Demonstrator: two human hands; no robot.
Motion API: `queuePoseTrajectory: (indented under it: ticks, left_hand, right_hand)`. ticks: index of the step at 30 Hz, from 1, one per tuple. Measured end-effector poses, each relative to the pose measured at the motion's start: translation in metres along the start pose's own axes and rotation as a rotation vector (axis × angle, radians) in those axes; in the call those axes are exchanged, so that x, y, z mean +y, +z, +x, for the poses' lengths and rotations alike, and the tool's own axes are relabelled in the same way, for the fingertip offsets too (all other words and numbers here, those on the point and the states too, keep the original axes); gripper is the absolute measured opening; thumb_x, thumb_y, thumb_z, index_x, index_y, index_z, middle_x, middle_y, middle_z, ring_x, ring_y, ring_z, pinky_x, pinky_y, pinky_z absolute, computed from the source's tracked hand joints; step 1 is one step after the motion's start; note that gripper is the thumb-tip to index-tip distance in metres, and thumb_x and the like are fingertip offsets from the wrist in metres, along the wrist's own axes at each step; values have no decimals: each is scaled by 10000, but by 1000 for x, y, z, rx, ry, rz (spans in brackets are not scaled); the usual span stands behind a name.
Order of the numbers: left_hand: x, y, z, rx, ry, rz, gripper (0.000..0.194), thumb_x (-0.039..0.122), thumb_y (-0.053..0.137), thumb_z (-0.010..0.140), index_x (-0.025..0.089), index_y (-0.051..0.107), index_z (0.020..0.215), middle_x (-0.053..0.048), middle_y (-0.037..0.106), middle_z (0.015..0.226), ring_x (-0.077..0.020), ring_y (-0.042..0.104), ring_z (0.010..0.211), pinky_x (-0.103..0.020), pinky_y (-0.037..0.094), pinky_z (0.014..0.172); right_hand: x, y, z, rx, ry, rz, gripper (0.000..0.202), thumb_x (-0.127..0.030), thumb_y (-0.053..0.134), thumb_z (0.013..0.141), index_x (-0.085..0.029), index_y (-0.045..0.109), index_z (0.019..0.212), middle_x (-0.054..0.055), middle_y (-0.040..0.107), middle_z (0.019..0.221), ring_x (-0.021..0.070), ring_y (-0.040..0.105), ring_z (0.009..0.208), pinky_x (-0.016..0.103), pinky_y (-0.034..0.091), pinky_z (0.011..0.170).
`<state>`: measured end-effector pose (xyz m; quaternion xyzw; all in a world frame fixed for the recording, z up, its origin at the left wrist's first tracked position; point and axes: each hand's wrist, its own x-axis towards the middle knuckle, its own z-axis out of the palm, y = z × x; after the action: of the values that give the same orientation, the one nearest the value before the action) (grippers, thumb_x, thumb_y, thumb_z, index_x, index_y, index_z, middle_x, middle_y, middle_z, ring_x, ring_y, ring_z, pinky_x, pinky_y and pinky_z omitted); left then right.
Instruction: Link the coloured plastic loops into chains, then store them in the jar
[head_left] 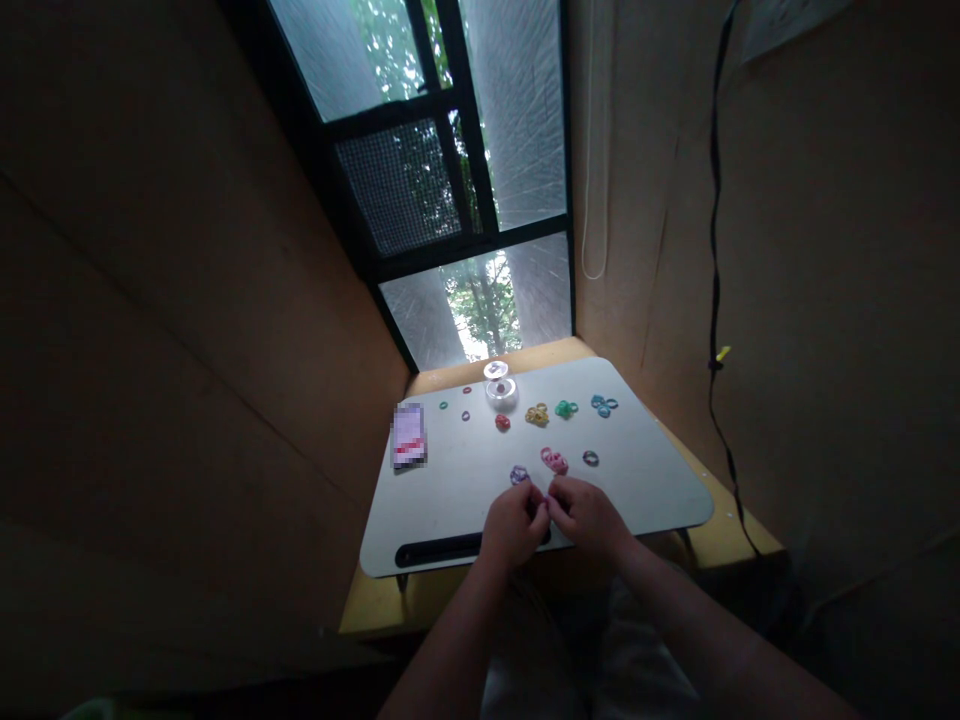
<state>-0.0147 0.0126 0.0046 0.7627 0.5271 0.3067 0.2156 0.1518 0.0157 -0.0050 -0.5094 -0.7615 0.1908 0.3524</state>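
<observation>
My left hand (515,522) and my right hand (586,515) meet over the front part of a white table (450,490). Both are closed, fingertips pinched together around something tiny and purplish that I cannot make out. Just beyond them lie a purple bundle (519,475) and a pink bundle (555,460) of small loops. A dark multicoloured ring (591,458) rests to their right. Farther back are red (502,422), yellow (537,414), green (565,409) and blue (602,405) bundles.
A clear round container (501,391) stands at the table's back. Several single small rings lie left of it. A pixelated pink-white item (409,436) is at the left edge. A black slot (435,551) runs along the front. A cable (715,200) hangs on the right wall.
</observation>
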Motion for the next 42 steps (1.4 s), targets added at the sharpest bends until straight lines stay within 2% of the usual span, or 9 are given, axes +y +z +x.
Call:
queuePoseTrajectory:
  ticks: [38,42]
  left_hand:
    - [1,-1,0,5,-5,4,78,235,572,838,199,577,769,19,582,686,-131,508,630,-248,328,599]
    - [2,-2,0,22,-16,-56,54,217,573,834,202,625,843,16,615,708,-138,541,648,-250,368,620]
  right_hand:
    - [-3,-2,0,-8,2,19,148,-240,504,857,-215,536,715,-9,593,688,147,532,645,258,344,620]
    - [-3,-2,0,-11,-5,18,174,-264,489,883,-216,533,721,-4,602,707,153,547,664,263,359,635]
